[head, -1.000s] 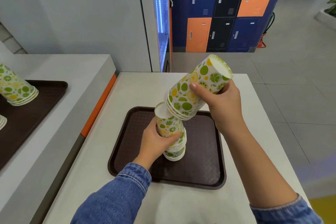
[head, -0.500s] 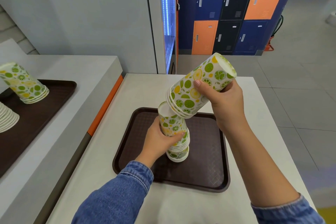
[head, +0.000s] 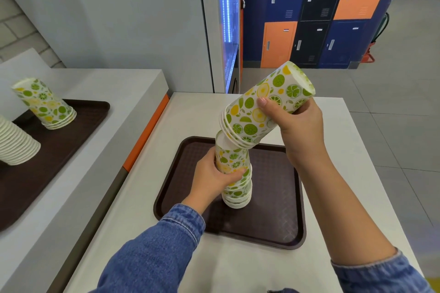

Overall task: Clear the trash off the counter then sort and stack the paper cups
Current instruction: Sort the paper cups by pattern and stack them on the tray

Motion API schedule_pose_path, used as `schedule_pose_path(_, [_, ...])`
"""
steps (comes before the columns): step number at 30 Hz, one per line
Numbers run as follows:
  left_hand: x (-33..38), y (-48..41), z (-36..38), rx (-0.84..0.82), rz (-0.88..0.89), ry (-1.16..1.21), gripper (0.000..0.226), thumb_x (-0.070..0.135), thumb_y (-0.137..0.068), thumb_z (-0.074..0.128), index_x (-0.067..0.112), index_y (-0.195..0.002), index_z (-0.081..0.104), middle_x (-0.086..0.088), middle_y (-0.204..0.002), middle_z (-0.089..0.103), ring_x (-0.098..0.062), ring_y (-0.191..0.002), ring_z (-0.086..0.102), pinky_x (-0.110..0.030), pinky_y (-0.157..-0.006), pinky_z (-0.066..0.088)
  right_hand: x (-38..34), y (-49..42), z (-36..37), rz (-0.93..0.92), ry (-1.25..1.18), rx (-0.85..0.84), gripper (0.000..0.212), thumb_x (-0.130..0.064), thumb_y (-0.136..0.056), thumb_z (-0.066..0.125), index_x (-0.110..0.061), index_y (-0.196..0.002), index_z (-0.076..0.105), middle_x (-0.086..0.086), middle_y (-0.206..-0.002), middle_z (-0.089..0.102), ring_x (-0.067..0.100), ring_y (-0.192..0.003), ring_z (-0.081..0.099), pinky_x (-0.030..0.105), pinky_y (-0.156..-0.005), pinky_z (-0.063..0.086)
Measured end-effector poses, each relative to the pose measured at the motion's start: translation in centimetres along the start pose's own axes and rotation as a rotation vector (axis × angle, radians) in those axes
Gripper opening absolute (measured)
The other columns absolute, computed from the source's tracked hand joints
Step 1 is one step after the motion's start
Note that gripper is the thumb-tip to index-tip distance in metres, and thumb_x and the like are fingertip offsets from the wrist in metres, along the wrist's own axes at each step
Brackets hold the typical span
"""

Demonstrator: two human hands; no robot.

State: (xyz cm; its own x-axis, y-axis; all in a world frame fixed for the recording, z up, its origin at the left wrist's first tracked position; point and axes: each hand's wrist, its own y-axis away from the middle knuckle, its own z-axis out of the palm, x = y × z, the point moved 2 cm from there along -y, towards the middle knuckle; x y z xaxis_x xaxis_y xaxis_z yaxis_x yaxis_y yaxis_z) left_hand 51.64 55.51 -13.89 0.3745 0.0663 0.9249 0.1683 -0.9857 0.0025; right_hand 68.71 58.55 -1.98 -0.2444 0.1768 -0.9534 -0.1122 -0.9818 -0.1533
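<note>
An upside-down stack of lemon-and-lime printed paper cups [head: 234, 173] stands on a dark brown tray [head: 273, 209] on the white counter. My left hand [head: 212, 178] is wrapped around that stack's upper part. My right hand [head: 297, 123] holds a second, shorter stack of the same printed cups [head: 264, 107], tilted, with its open rims down-left over the top of the standing stack and touching it.
On the lower counter to the left lies another brown tray [head: 78, 123] bearing a printed cup stack [head: 44, 104] and a plain white cup stack [head: 14, 143]. A grey pillar and coloured lockers [head: 309, 14] stand behind. The counter's right edge drops to the tiled floor.
The tilted stack in my right hand has stayed over the standing stack, shifting only slightly. The camera view has moved so more of the left tray shows.
</note>
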Motion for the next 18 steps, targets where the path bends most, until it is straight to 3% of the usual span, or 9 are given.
schedule_pose_path(3, [0.4,-0.1,-0.3,0.022,-0.004,0.02,0.051,0.023,-0.058,0.09,0.038,-0.093,0.055,0.018,-0.091,0.066,0.01,-0.085,0.063,-0.009,-0.069,0.051,-0.3,-0.1,0.0,-0.005,-0.026,0.005,0.065,-0.026,-0.057,0.082,-0.005,-0.115,0.061,0.003,-0.105,0.072,0.015,-0.095,0.071,0.026,-0.076,0.057])
schedule_pose_path(8, [1.2,-0.5,-0.7,0.054,-0.004,0.045,0.051,0.022,-0.058,0.089,0.038,-0.092,0.054,0.017,-0.094,0.066,0.004,-0.089,0.064,-0.014,-0.072,0.053,-1.1,-0.4,0.2,-0.013,-0.053,-0.001,0.066,-0.031,-0.054,0.081,-0.009,-0.112,0.062,-0.001,-0.102,0.072,0.012,-0.093,0.071,0.022,-0.073,0.056])
schedule_pose_path(18, [1.8,-0.5,-0.7,0.113,0.007,-0.014,0.05,0.026,-0.058,0.089,0.038,-0.091,0.053,0.018,-0.091,0.064,0.006,-0.086,0.062,-0.01,-0.069,0.049,-0.9,-0.3,0.0,-0.007,-0.096,0.007,0.061,-0.027,-0.056,0.081,-0.007,-0.11,0.063,0.002,-0.103,0.073,0.015,-0.094,0.071,0.026,-0.075,0.057])
